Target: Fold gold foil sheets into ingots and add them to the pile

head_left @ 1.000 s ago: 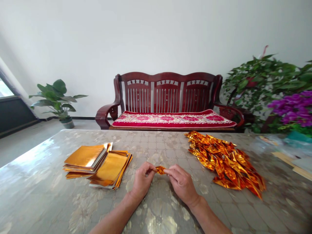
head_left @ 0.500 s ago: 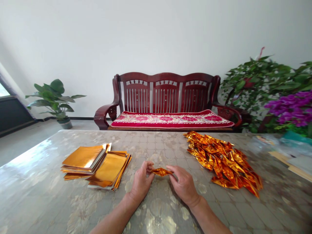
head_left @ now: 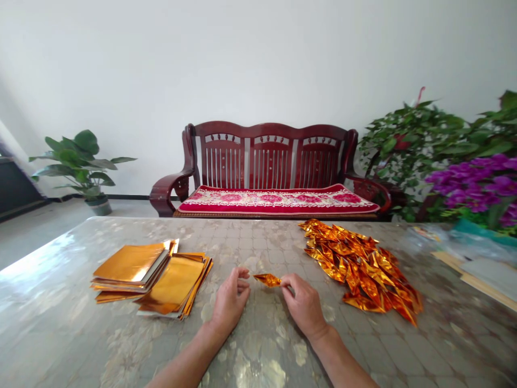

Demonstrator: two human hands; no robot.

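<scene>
Between finger and thumb, my right hand (head_left: 305, 304) pinches one pointed end of a folded gold foil paper ingot (head_left: 267, 279). The ingot's other tip points left, just short of the fingers of my left hand (head_left: 231, 295). That left hand is empty, its fingers curved and a little apart from the thumb. To the left lie two overlapping stacks of flat gold foil paper sheets (head_left: 177, 283). On the right is a heaped pile of folded foil ingots (head_left: 359, 264) in the same pointed shape.
A clear patterned cover lies over the table (head_left: 258, 242). Plastic bags (head_left: 428, 237) and flat card pieces (head_left: 484, 275) rest at its right edge. Beyond stand a red wooden bench (head_left: 270, 167), a potted plant (head_left: 86, 167) and purple flowers (head_left: 476, 180).
My left fingers have let go of the ingot's left tip and drawn slightly left. The ingot stays in my right hand. The whole view has shifted a little.
</scene>
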